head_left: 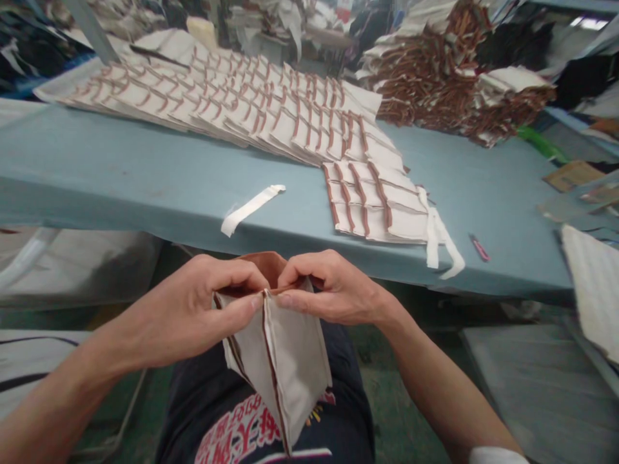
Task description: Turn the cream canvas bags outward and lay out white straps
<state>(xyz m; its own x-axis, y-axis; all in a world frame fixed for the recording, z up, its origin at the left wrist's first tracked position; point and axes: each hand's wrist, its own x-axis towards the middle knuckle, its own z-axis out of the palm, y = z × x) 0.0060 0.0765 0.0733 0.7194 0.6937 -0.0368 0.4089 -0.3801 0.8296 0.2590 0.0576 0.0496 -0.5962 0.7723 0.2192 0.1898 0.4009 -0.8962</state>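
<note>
A cream fabric piece with brown-edged seams (297, 361) hangs over my lap, held up by both hands. My left hand (207, 306) pinches its top edge just left of the middle seam, thumb in front. On the other side of that seam, my right hand (324, 287) grips the same edge between thumb and fingers. The two hands almost meet. Brown material shows behind the edge, between the hands. Beyond them on the table lies a small stack of similar cream pieces with brown seams (360, 196).
A blue-covered table (120, 171) spans the view ahead. Overlapping rows of cream pieces (217, 103) cover its back left; a tall brown and cream pile (430, 77) stands back right. White strips (251, 209) and a small pink tool (480, 248) lie near the front edge.
</note>
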